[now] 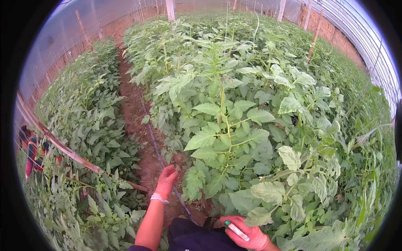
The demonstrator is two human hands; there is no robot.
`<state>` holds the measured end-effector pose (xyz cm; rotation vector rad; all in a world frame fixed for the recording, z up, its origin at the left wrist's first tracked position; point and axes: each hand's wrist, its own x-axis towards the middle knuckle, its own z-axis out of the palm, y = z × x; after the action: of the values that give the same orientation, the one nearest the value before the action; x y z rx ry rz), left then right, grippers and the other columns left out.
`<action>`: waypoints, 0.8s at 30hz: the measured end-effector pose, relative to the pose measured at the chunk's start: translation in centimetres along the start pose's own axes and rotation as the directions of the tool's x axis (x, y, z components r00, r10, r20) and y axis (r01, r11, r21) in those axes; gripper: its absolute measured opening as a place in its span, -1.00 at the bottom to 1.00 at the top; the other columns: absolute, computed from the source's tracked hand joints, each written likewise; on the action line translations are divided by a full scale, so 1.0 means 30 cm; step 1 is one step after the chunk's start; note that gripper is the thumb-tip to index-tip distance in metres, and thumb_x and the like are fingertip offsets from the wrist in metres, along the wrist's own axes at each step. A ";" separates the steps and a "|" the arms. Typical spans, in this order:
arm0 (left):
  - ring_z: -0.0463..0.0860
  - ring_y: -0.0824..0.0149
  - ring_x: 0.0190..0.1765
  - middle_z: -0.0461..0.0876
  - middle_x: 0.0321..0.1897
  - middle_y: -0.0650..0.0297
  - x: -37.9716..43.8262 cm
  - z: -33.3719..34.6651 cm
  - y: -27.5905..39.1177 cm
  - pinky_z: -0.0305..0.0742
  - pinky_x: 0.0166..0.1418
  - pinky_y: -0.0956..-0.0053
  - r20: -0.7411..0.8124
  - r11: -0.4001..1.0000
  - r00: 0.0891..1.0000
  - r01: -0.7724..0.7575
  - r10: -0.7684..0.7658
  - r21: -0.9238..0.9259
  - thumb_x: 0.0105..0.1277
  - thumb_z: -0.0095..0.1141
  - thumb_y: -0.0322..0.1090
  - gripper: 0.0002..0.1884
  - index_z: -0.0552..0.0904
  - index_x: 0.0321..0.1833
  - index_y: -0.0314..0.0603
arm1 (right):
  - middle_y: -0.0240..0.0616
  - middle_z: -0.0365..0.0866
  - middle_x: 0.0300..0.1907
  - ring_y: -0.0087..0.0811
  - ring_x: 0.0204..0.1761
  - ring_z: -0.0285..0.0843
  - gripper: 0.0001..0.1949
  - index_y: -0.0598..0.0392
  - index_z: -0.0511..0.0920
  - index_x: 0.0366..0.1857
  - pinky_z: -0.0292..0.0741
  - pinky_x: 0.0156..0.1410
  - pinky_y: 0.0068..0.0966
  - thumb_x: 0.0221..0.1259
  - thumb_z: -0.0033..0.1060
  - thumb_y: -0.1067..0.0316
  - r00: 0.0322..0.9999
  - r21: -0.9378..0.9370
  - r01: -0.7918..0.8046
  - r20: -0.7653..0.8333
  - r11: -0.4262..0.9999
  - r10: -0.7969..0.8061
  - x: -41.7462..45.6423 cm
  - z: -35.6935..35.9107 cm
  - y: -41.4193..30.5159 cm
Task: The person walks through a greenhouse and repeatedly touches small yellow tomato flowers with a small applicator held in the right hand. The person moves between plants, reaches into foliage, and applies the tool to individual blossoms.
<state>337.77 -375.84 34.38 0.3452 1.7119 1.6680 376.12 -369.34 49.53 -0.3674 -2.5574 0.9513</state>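
Observation:
My left hand (pixel 167 181), in a thin see-through glove, hovers over the dirt path with its fingers bent. Nothing shows in it, though its palm side is hidden. At the lower middle, my right hand (pixel 248 233), also gloved, is shut on a small white tube (pixel 237 230) with a green cap, which bears writing. Right of the left hand stands a tall tomato plant (pixel 228 135) with broad green leaves. A leafy stem with pale, curled leaves (pixel 270 191) leans just above my right hand, and one leaf overlaps the fingers.
A dark drip hose (pixel 153 138) runs along the soil path (pixel 132 103) between tomato rows. A wooden pole (pixel 70 152) slants across the left row (pixel 97 116). Another person (pixel 34 150) is among plants at far left. Strings (pixel 226 26) and posts (pixel 170 10) rise behind.

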 end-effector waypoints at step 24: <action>0.55 0.48 -0.32 0.56 -0.29 0.35 1.052 -0.819 0.351 0.45 -0.33 0.56 0.026 0.968 0.994 0.112 -0.109 -0.226 0.45 0.22 -0.43 -0.71 0.59 0.18 -0.31 | -0.10 0.73 0.08 -0.10 0.09 0.75 -0.58 0.18 0.60 0.21 0.66 0.19 -0.33 0.24 0.38 0.52 0.999 0.247 -0.042 -0.008 0.968 0.046 1.420 0.625 -0.090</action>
<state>296.53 -373.09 32.87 0.1488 1.4828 1.7527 329.61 -366.21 49.50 -0.3575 -2.3893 1.2626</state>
